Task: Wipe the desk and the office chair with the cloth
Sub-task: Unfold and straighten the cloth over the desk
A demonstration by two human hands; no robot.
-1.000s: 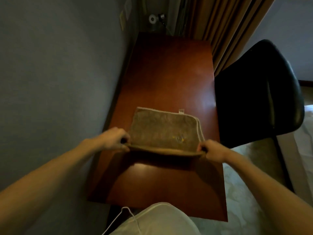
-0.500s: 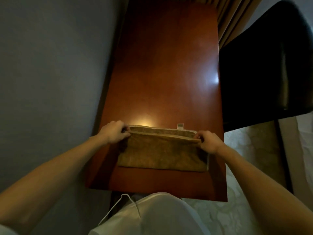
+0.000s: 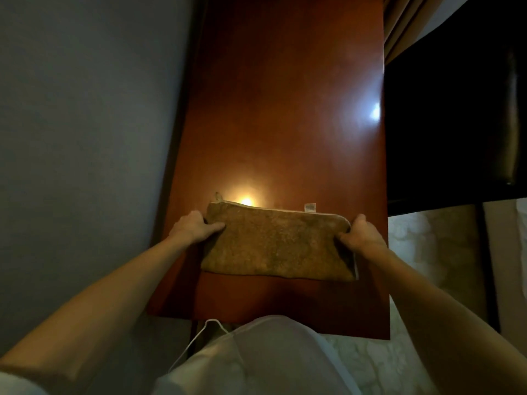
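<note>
cloth [image 3: 278,246] lower centre on desk [image 3: 285,109], soft, floppy; left hand [image 3: 191,228], right hand [image 3: 360,233] pinching its ends, best hold.

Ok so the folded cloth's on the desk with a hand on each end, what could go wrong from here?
1. The left hand and right hand pinch only the ends of the cloth, so its middle may skim the desk without pressing.
2. The right hand sits near the desk's right edge; a sideways stroke might drag the cloth off.
3. The office chair is dark and in shadow, so missed patches there could be hard to spot.
</note>
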